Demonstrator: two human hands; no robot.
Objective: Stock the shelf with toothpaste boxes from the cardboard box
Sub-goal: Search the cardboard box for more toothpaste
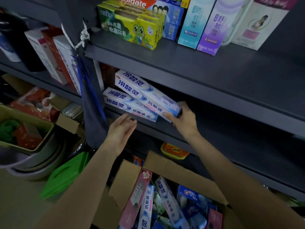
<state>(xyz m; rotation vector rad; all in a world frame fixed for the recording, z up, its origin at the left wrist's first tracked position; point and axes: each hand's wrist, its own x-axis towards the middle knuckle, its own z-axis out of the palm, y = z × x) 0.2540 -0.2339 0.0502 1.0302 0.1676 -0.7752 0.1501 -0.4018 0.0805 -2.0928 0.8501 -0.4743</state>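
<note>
Right now the right hand (183, 120) pinches the end of a white-and-blue toothpaste box (145, 93), thumb under and fingers over, at frame centre on the middle shelf (214, 116). It lies tilted across a matching box (130, 104). The left hand (122, 128) hovers open just below, holding nothing. Glossy, slick card could slide off the stack if released askew. More long boxes fill the corrugated cardboard box (181, 171) at the bottom.
</note>
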